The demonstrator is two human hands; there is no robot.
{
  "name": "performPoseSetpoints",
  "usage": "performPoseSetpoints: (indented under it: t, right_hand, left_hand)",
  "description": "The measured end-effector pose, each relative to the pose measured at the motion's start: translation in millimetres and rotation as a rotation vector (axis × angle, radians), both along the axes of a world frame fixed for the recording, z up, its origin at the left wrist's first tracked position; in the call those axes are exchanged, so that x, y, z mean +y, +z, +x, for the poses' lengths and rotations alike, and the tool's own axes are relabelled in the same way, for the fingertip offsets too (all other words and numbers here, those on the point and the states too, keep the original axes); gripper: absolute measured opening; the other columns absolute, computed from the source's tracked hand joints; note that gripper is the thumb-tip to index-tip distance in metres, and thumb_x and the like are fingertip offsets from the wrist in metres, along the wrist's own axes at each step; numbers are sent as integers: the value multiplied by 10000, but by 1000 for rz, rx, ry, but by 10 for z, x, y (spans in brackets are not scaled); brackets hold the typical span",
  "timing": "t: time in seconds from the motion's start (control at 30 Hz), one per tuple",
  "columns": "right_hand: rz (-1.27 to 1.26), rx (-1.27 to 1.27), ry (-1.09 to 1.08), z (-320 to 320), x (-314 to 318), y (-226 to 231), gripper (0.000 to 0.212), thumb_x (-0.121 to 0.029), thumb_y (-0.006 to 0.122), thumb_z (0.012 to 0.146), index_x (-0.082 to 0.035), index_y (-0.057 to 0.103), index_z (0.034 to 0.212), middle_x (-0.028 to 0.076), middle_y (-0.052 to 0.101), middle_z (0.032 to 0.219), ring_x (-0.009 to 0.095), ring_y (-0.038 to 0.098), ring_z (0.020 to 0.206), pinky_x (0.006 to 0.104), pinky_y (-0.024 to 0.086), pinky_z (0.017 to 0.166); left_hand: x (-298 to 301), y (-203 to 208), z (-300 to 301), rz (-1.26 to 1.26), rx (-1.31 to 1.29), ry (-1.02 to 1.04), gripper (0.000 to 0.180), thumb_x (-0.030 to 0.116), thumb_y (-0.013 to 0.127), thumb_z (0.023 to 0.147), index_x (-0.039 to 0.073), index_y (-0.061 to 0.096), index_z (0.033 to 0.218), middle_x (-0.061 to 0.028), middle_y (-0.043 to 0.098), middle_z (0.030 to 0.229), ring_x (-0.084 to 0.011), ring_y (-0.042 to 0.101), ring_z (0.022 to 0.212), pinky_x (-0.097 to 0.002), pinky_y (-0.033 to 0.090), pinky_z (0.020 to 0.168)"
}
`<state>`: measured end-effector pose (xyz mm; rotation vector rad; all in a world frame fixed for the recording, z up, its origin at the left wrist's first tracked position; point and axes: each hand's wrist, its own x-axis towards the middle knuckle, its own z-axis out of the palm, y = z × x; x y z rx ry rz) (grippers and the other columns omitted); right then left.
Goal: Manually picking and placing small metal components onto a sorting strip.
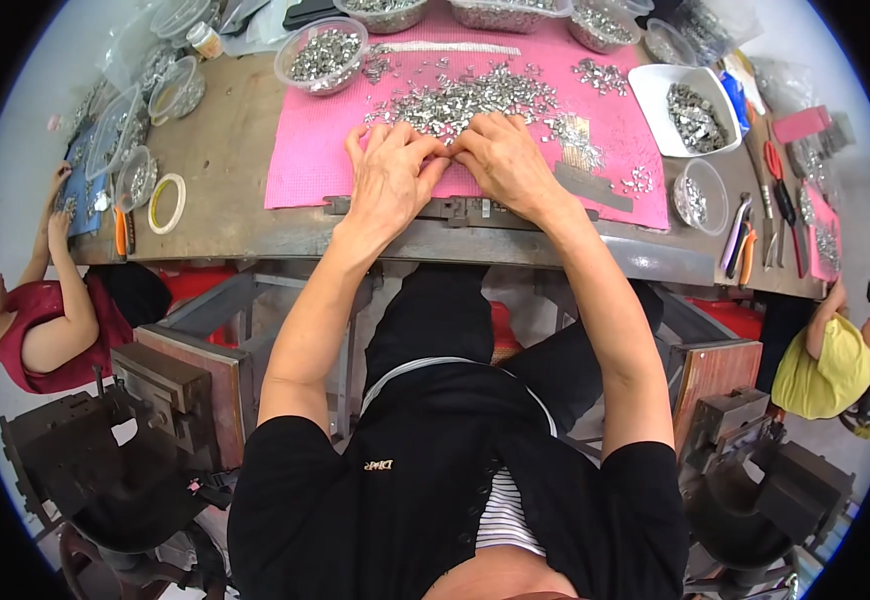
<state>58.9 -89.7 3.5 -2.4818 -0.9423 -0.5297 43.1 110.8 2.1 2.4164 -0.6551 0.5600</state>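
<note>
pink matting (300,165) lies under your work, and on it a broad heap of small silvery metal pieces (475,98) spreads just beyond your hands. your left hand (390,165) and right hand (503,158) come together at the heap's near edge, close to a dark metal fixture (460,211) along the mat's near side. the fingers of both are drawn in narrow, tips nearly meeting; whether they pinch a piece, i cannot tell.

you look to be mid-job: much of the heap lies loose and jumbled, so plenty seems left. smaller clusters (638,180) sit apart at the right; whether those are finished, i cannot tell. similar pieces lie in the round tub (305,88) and white tray (652,105), perhaps done, perhaps waiting.
</note>
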Motion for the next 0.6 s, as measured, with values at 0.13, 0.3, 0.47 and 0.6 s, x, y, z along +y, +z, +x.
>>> performPoseSetpoints:
  t: [0.13,0.3,0.47,0.6]
  right_hand:
    - [104,3,-16,-62,-52,34,63,-100,699,883,-69,671,931,63,614,876,251,604,894,389,429,828]
    - [215,183,-66,-461,-370,208,112,-94,737,875,-54,643,921,74,623,866,268,601,825,393,416,817]
    - [214,190,-121,-771,-529,179,130,-52,760,851,-53,643,909,59,628,907,259,591,842,383,428,790]
    - [150,130,-132,-849,-545,153,142,-40,767,842,-57,648,919,54,638,964,255,596,885,378,425,802]
  left_hand:
    - [-16,4,-13,-13,17,8,109,213,798,825,143,763,901,-26,619,892,-243,566,945,-521,313,1035]
    - [-21,39,6,35,18,12,141,253,807,815,140,745,873,-23,620,893,-241,569,947,-522,317,1026]
    - [4,30,23,38,9,17,85,176,757,851,111,712,882,-10,661,893,-223,596,930,-473,316,1042]
    - [-1,28,17,40,5,23,83,173,755,855,111,709,885,-7,657,870,-216,598,933,-473,321,1041]
